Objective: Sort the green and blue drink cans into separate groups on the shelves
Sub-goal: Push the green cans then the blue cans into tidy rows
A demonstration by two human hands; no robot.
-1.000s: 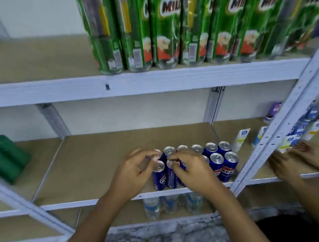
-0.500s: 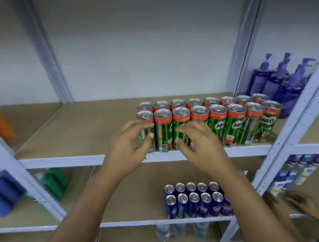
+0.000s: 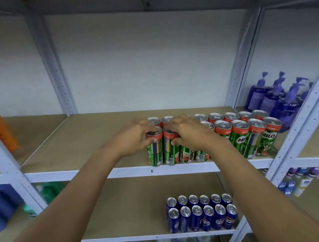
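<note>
Green cans [image 3: 237, 137] stand in two rows on the middle shelf [image 3: 95, 175]; blue cans [image 3: 202, 212] are grouped on the shelf below, toward 5 o'clock. Left hand [image 3: 133, 138] curls round the endmost green can at the row's 9 o'clock end, and right hand [image 3: 189, 133] clamps over the tops of the next ones. It looks like the tidying step, squaring up the green group. Next, I'd guess, comes nudging those end cans snug against their neighbours without tipping them off the front edge.

Shop stockroom, metal shelving [image 3: 173, 173], grouped cans [image 3: 239, 136]
</note>
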